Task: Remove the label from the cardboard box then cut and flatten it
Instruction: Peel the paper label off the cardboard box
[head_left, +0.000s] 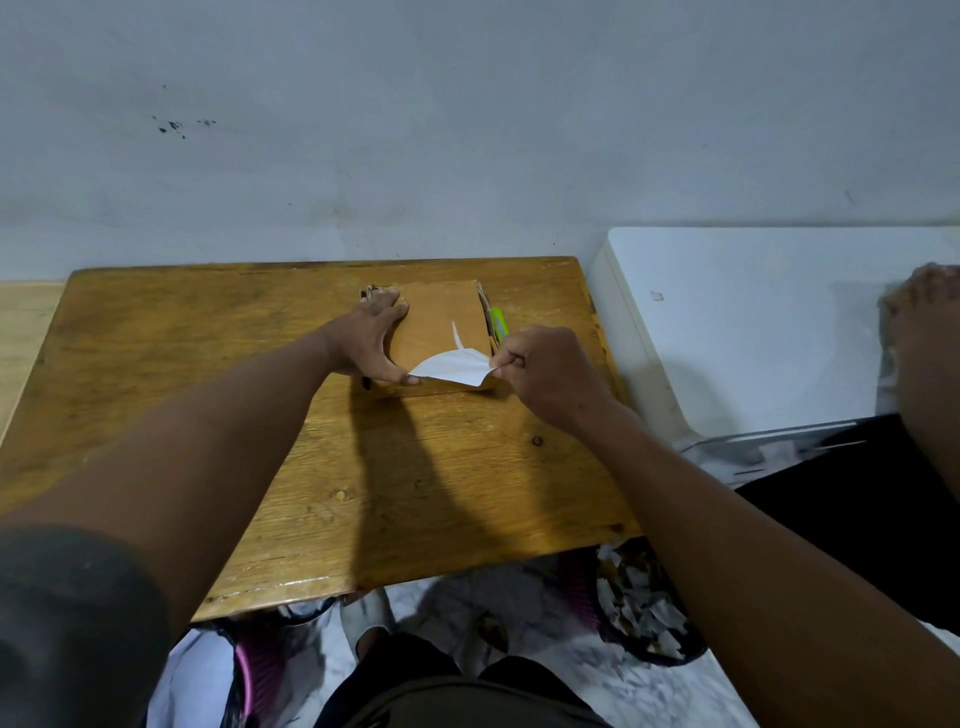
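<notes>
A brown cardboard box (436, 322) lies on the wooden table (208, 374) near its far edge. A white label (451, 368) is partly peeled up from the box's near right corner, its blank underside showing. My right hand (540, 371) pinches the label's lifted right edge between thumb and fingers. Along the box's left side my left hand (371, 340) lies flat and spread, the thumb touching the label's left tip. A thin white strip of label (456, 335) still clings to the top of the box.
A green utility knife (500, 325) lies just right of the box, partly hidden by my right hand. A white cabinet (727, 322) stands right of the table, with another person's foot (924, 312) on it. On the floor, a black bin (639, 608) holds paper scraps.
</notes>
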